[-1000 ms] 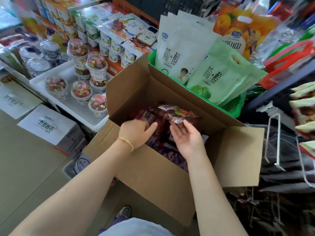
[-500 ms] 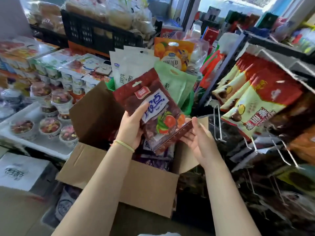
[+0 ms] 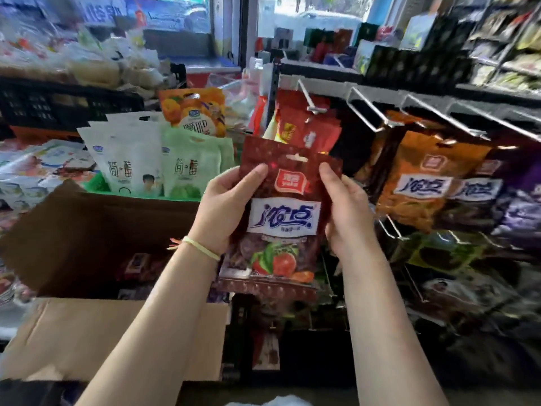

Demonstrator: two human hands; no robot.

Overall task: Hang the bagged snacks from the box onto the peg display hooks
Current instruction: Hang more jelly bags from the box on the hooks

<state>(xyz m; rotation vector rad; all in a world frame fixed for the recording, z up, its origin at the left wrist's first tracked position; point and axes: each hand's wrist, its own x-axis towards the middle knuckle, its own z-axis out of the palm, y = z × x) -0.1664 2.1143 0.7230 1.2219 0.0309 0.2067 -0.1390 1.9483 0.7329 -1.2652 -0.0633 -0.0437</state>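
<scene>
Both hands (image 3: pixel 225 206) (image 3: pixel 348 212) pinch the upright snack bag's (image 3: pixel 282 218) side edges

I'm seeing a dark red snack bag (image 3: pixel 283 218) with a white-and-blue label and tomato print, an orange bag (image 3: pixel 421 183) on the peg rack, brown cardboard box (image 3: pixel 96 341), yellow wristband (image 3: pixel 202 248).

Left hand (image 3: pixel 227 208) and right hand (image 3: pixel 348 212) raised, fingers curled
</scene>
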